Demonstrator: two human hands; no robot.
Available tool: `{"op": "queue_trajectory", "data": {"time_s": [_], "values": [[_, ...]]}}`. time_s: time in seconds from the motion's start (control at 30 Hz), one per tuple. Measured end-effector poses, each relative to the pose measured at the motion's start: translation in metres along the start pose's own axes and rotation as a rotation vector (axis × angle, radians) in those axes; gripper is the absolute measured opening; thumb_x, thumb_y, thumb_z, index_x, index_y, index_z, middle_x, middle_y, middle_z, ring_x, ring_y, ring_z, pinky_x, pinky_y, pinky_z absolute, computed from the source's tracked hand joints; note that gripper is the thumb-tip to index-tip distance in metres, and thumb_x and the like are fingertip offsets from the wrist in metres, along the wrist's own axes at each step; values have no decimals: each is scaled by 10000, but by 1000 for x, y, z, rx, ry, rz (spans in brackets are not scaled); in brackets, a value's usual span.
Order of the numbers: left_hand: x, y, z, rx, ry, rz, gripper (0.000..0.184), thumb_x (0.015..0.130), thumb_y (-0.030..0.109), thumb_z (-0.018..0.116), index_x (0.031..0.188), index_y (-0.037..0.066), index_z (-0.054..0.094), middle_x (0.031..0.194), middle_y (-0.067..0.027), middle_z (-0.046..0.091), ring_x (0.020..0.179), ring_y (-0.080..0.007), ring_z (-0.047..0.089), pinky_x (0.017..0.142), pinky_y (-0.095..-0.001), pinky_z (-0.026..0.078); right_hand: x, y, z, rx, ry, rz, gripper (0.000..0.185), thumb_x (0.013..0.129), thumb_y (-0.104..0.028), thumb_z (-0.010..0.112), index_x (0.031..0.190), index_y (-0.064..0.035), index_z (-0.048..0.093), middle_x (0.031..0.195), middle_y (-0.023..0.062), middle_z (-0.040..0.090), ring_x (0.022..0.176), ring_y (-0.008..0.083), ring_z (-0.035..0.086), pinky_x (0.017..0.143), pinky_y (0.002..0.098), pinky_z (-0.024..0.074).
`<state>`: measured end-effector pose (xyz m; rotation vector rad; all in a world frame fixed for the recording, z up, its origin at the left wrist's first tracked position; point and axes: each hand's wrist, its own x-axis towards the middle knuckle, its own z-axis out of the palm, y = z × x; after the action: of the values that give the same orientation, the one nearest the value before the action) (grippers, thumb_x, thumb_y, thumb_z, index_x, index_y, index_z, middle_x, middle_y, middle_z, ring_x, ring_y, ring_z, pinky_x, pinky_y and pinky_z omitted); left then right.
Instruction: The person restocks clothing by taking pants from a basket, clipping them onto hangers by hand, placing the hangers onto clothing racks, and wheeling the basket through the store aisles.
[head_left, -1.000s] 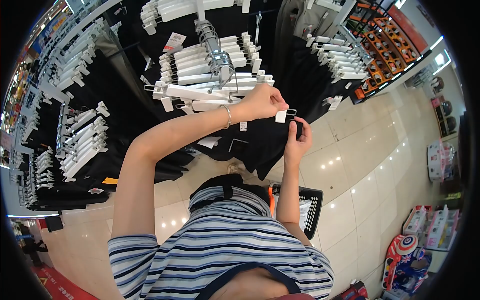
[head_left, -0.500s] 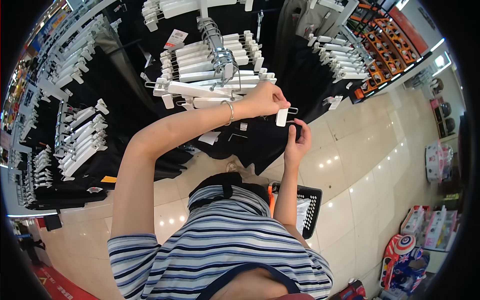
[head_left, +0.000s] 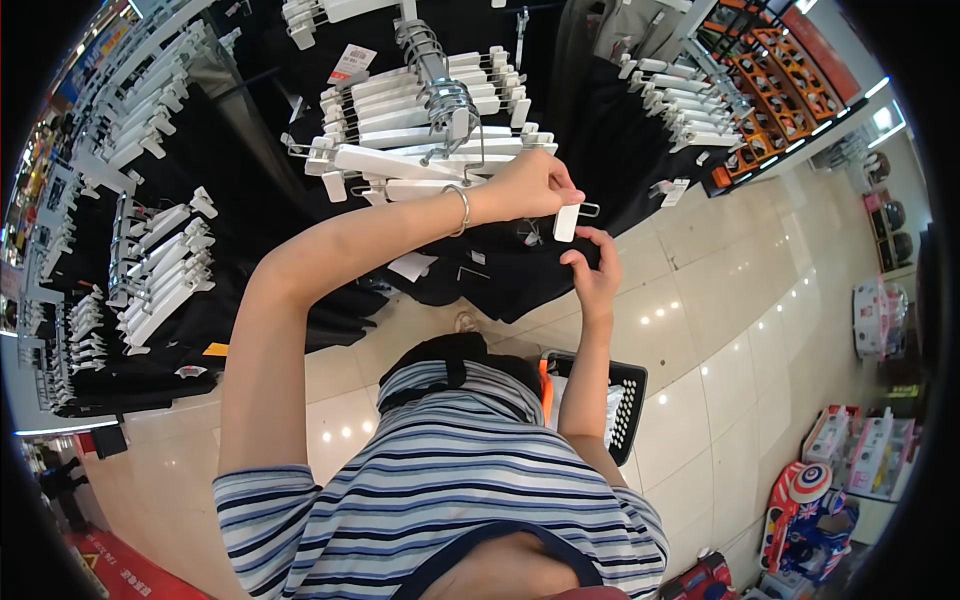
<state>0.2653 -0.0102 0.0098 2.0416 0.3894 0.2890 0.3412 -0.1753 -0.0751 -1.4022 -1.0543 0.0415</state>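
Observation:
My left hand (head_left: 532,186), with a bracelet at the wrist, is closed on the right end of a white clip hanger (head_left: 430,188) on the front of the rack. The hanger's white clip (head_left: 566,222) sticks out below my left fingertips. Just under this clip is my right hand (head_left: 597,270), its thumb and forefinger apart, the forefinger close to the clip's lower edge. Black garments (head_left: 510,285) hang below the hangers, beside my right thumb. Whether my right fingertips touch the cloth or clip, I cannot tell.
Several white hangers (head_left: 430,105) line the metal rack arm (head_left: 430,65) ahead. More hangers with dark clothes (head_left: 165,275) stand at left, others (head_left: 690,110) at right. A black shopping basket (head_left: 628,410) is by my right side. Boxed toys (head_left: 815,520) lie at lower right.
My right thumb has spread away from the forefinger, and the hand sits slightly nearer the clip. My left hand keeps its hold on the hanger. The black cloth's lower edge has shifted up and left.

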Motion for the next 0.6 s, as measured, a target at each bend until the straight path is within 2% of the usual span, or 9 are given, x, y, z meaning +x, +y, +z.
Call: {"op": "queue_trajectory", "data": {"time_s": [0.1,0.2,0.37,0.5,0.6], "values": [[-1,1,0,-2,5,17,198,777,159,690,812,-35,671,707,-93,658,630,-98,604,593,-231,477,10,-6,-9,-59,-118,-68,244,692,-47,728,871,18,575,787,101,580,724,214,565,653,283,443],[-1,0,0,-17,8,11,275,735,236,694,792,-32,677,710,-145,663,664,-186,639,623,-283,491,17,-11,-15,-138,-203,-153,187,727,-30,695,851,21,564,766,118,562,696,246,552,618,301,438],[0,0,-1,-1,13,7,279,735,240,697,790,-33,676,706,-143,662,665,-184,639,622,-283,490,17,-19,-18,-164,-275,-150,88,781,16,625,819,21,545,735,127,532,667,272,530,589,321,423],[1,1,0,-17,18,30,271,735,227,703,780,-39,673,692,-141,658,652,-173,636,610,-273,486,19,-14,-18,-142,-211,-132,55,802,23,600,808,24,545,724,120,540,634,247,527,569,300,415],[-1,5,-1,-56,-2,9,197,774,162,697,822,-28,673,693,-89,651,622,-95,598,584,-230,468,26,-12,-15,-97,-148,-99,41,818,25,582,788,24,555,706,108,552,586,207,510,540,272,399]]}}
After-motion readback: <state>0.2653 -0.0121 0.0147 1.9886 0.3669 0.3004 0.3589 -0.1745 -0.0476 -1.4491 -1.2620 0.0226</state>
